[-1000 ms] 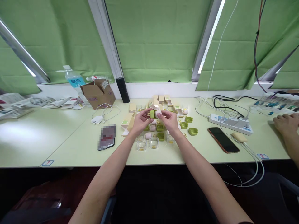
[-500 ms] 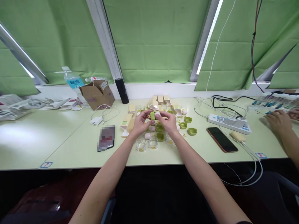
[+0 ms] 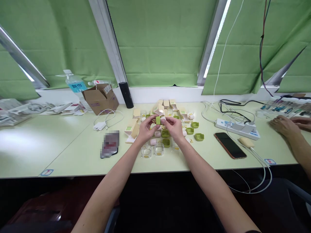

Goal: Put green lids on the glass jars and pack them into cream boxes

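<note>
Above the middle of the table, my left hand [image 3: 147, 129] pinches a small green plastic case [image 3: 158, 120], with a yellowish loop at its left side. My right hand [image 3: 174, 128] is closed on a small whitish-pink piece [image 3: 162, 119] pressed against the right side of the case. Fingers cover part of both. Below lie several green open cases, among them one green case [image 3: 199, 137] to the right. Pale pink cylinders [image 3: 153, 142] are scattered between them. Two clear containers [image 3: 146, 151] stand nearest the front edge. Small cream boxes [image 3: 131, 128] lie around and behind my hands.
A phone [image 3: 230, 145], a power strip [image 3: 236, 128] and loose cables are on the right. A co-worker's hands [image 3: 283, 125] rest at far right. Left stand a cardboard box [image 3: 100, 100], a black cylinder [image 3: 126, 94], a charger [image 3: 99, 126] and a pixelated item [image 3: 109, 144].
My hands stay almost in place, still holding the green case and the whitish-pink piece. The co-worker's hands at far right have shifted slightly left. The view has moved a little.
</note>
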Available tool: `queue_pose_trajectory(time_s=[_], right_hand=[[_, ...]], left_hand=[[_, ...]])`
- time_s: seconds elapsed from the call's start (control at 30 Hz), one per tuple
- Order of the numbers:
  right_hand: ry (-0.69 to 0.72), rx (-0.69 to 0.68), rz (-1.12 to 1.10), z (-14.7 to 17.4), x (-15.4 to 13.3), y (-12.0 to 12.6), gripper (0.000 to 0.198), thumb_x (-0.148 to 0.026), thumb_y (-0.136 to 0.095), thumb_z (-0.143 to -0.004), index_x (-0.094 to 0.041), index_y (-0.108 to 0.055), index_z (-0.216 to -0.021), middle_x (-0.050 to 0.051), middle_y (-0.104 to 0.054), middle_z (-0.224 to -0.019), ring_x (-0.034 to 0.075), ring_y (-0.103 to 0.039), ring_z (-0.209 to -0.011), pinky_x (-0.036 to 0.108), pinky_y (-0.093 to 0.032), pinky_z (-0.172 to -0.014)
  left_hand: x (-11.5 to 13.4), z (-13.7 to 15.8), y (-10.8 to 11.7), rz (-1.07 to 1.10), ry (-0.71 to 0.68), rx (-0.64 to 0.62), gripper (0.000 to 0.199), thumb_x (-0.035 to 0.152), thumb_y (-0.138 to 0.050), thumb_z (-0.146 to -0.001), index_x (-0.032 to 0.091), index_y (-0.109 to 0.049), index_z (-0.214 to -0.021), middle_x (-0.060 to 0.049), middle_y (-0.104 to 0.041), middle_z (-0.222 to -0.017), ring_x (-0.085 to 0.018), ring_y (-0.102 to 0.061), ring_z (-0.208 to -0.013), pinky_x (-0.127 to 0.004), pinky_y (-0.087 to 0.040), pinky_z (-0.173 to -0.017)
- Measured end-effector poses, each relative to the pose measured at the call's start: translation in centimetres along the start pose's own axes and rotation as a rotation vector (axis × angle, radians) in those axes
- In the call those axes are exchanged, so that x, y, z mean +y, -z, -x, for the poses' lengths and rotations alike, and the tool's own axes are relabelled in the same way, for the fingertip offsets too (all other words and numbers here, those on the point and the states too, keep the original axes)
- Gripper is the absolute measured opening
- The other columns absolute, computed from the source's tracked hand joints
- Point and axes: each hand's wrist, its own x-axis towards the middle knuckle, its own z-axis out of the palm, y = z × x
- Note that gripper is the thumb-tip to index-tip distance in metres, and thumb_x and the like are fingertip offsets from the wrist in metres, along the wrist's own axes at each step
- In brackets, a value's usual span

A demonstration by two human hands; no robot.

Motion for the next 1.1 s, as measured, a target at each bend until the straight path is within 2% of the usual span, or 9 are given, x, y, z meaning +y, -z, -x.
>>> queue_pose_trajectory(time_s=[0.43,0.6,0.77,0.9,1.1], right_hand=[[-0.015,0.014,-0.033,0.0,0.2,-0.2,0.054,-0.070,-0.079,-0.074,-0.018,-0.083,-0.090,0.005,-0.081,-0.085,0.023,-0.073,-0.077,0.034,-0.059,-0.072],[-0.025,0.030,-0.026,0.2,0.1,-0.6,0.055,-0.072,-0.077,-0.075,-0.019,-0.083,-0.090,0.004,-0.079,-0.081,0.022,-0.071,-0.073,0.034,-0.059,-0.069],[-0.070,0.045,-0.049,0.4,-0.2,-1.0,0.055,-0.072,-0.079,-0.072,-0.019,-0.082,-0.087,0.005,-0.079,-0.079,0.022,-0.071,-0.071,0.034,-0.060,-0.066],[-0.094,0.059,-0.107,0.6,-0.4,-1.5,0.056,-0.070,-0.083,-0.068,-0.019,-0.082,-0.090,0.005,-0.081,-0.083,0.024,-0.074,-0.076,0.036,-0.063,-0.073],[-0.095,0.046,-0.117,0.7,-0.3,-1.9,0.060,-0.075,-0.083,-0.064,-0.019,-0.082,-0.088,0.005,-0.081,-0.082,0.025,-0.074,-0.078,0.039,-0.064,-0.076]], left_hand=[[-0.2,0.0,0.0,-0.025,0.010,0.007,0.051,0.039,-0.087,-0.079,0.020,-0.073,-0.124,-0.015,-0.069,-0.135,-0.031,-0.067,-0.123,-0.046,-0.056,-0.105],[0.1,0.1,-0.3,-0.031,0.001,-0.007,0.052,0.035,-0.085,-0.081,0.021,-0.071,-0.129,-0.015,-0.067,-0.138,-0.032,-0.065,-0.126,-0.044,-0.056,-0.102],[0.3,0.2,-0.7,-0.209,-0.088,-0.006,0.058,0.031,-0.083,-0.082,0.025,-0.065,-0.137,-0.013,-0.066,-0.138,-0.032,-0.061,-0.130,-0.046,-0.053,-0.106],[0.3,0.1,-0.8,-0.368,-0.188,0.026,0.048,0.028,-0.074,-0.089,0.024,-0.063,-0.135,-0.013,-0.066,-0.134,-0.032,-0.061,-0.127,-0.050,-0.049,-0.111],[0.4,0.2,-1.0,-0.430,-0.231,0.059,0.048,0.033,-0.070,-0.092,0.022,-0.061,-0.138,-0.016,-0.063,-0.136,-0.033,-0.058,-0.128,-0.052,-0.047,-0.114]])
